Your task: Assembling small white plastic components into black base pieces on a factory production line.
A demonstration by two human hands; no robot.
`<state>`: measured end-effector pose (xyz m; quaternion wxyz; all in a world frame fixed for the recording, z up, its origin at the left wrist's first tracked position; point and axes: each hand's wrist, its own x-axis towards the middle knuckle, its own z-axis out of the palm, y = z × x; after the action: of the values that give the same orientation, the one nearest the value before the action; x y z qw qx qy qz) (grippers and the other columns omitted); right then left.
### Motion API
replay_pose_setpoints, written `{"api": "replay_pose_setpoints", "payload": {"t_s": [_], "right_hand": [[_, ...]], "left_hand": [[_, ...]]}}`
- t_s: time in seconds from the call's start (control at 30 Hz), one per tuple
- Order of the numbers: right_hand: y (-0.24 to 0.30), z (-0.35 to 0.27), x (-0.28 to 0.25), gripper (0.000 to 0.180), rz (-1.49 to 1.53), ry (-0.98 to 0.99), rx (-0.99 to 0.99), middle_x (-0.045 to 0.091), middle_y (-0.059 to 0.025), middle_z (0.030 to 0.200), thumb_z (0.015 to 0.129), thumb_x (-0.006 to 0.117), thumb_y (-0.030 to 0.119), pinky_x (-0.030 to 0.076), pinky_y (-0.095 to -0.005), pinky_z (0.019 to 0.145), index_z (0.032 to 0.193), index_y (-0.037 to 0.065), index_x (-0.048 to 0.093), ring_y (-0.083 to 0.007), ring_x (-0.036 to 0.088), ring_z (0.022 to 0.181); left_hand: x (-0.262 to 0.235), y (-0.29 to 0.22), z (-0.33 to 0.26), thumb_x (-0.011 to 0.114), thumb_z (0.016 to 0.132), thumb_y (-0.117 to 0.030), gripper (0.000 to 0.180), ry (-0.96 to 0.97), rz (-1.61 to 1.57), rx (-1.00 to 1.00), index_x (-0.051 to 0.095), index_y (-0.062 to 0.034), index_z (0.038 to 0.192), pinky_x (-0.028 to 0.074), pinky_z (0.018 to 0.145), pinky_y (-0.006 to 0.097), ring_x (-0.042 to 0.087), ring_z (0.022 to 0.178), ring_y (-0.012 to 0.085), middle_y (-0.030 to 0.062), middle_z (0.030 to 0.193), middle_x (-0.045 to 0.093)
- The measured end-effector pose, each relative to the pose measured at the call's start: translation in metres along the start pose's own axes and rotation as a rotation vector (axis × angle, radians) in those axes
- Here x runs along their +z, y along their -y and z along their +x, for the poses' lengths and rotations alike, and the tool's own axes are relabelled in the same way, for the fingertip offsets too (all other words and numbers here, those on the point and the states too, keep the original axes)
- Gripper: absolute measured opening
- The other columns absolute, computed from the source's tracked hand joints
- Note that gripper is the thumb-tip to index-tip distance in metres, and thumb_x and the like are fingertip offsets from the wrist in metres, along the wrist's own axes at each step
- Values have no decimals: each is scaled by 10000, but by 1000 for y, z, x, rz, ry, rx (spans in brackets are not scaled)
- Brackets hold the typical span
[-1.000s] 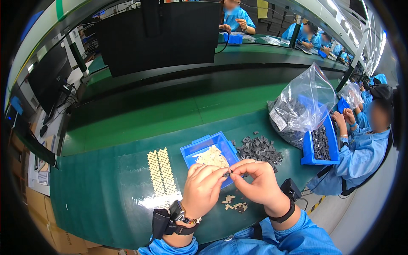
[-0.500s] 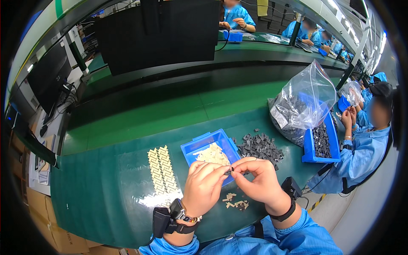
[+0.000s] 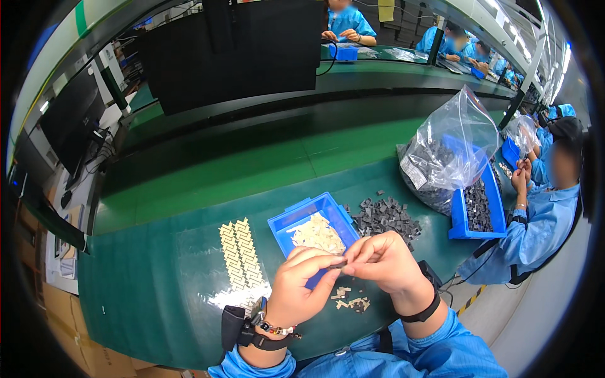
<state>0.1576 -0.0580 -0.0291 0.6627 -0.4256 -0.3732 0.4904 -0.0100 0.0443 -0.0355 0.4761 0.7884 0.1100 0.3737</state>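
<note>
My left hand (image 3: 301, 283) and my right hand (image 3: 387, 264) meet fingertip to fingertip in front of a blue tray. Pinched between them is a small dark grey piece (image 3: 338, 265), mostly covered by my fingers. The blue tray (image 3: 345, 214) holds a heap of cream-coloured strips (image 3: 318, 232). To its right lies a pile of small dark grey pieces (image 3: 387, 220). Below my hands, a few cream and dark scraps (image 3: 354, 302) are scattered on the green table. A clear sheet to the left carries rows of cream pieces (image 3: 241, 255) in a zigzag pattern.
A clear plastic bag (image 3: 435, 164) of dark pieces stands at the right, against a blue bin (image 3: 496, 220) of similar pieces. A person (image 3: 542, 201) in blue works beside it. A black panel (image 3: 233, 53) hangs across the far side of the green table (image 3: 145, 296).
Both hands have shifted slightly, the left wrist turning and its thumb dropping away below the held piece. The fingertips still meet around the dark piece, now a little lower.
</note>
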Motion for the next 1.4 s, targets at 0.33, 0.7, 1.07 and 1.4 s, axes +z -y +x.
{"api": "replay_pose_setpoints", "payload": {"t_s": [0.33, 0.7, 1.07, 1.4], "right_hand": [[22, -5, 14, 159, -516, 244, -371, 668, -102, 883, 781, 713, -78, 521, -263, 678, 916, 2, 686, -175, 653, 774], [39, -16, 19, 531, -1284, 423, -675, 542, -75, 918, 757, 638, 120, 492, -353, 743, 1259, -30, 551, -246, 570, 833], [28, -64, -67, 169, -1404, -407, -978, 600, -114, 748, 770, 589, -26, 466, -378, 553, 939, -12, 599, -280, 573, 617], [65, -93, -167, 306, -1802, -912, -538, 631, -220, 1050, 824, 608, -33, 484, -384, 867, 1130, -41, 612, -372, 602, 985]], "left_hand": [[-5, -1, -10, 646, 834, 107, 517, 96, -653, -210, 408, -9, 1278, 482, 893, 307, 614, 967, 166, 119, 1010, 641], [-8, -5, -12, 628, 822, 150, 641, 189, -840, -385, 348, -8, 1376, 490, 882, 302, 635, 955, 180, 115, 967, 649], [-13, -1, -16, 657, 839, 74, 296, -229, -552, -168, 559, 28, 1115, 496, 571, 235, 639, 675, 122, 90, 778, 674], [2, 17, -1, 665, 780, 0, 404, -486, 268, -235, 561, -48, 1167, 342, 1060, 415, 432, 1289, 325, 208, 1416, 406]]}}
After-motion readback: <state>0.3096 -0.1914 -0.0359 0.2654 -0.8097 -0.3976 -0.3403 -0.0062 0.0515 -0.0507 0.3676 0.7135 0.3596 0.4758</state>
